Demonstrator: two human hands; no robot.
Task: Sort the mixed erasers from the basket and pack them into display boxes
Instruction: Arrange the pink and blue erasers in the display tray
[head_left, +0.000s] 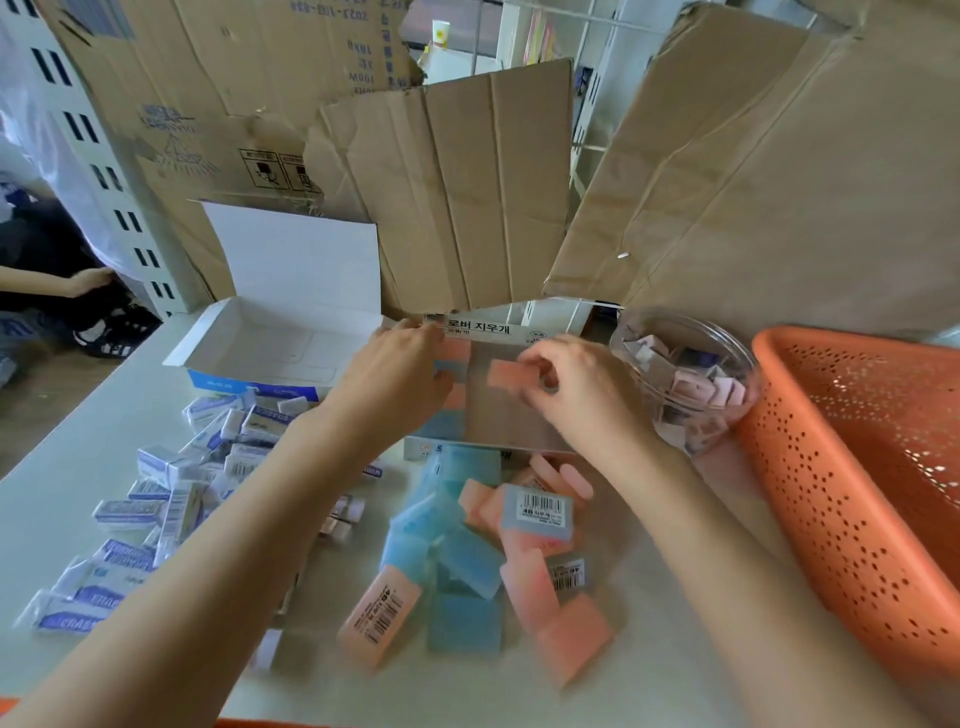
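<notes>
1. The right hand (571, 384), just right of the frame's centre, pinches a pink eraser (511, 375) by its right end between thumb and fingertips. The eraser's long axis runs across the frame, left to right. Its free end points toward the other hand.
2. The left hand (400, 374), just left of centre, lies back-up over the left end of the display box (511, 423). Its fingertips reach the box's far rim. I cannot tell whether it grips the box or only presses on it.
3. The key relation is that the pink eraser is held over the bare brown floor of the box. It is just right of the packed erasers (453, 397), a pink and blue column against the box's left wall, partly under the left hand. The right hand is the nearer one to that gap. The next move looks like a short drop down and leftward, setting the eraser beside the column, perhaps after turning it to match.
4. A printed lid flap (483, 328) runs along the box's far edge, above both hands.
5. In the lower centre, below the box, is a loose pile of pink and blue erasers (467, 561). Several lie with barcode labels facing up.
6. At lower left is a heap of white-sleeved erasers (171, 499). Above it stands an open white box (280, 338).
7. To the right is a clear tub (691, 384) of small pale pieces, and just beside it the orange basket (857, 467) at the frame's right edge.
</notes>
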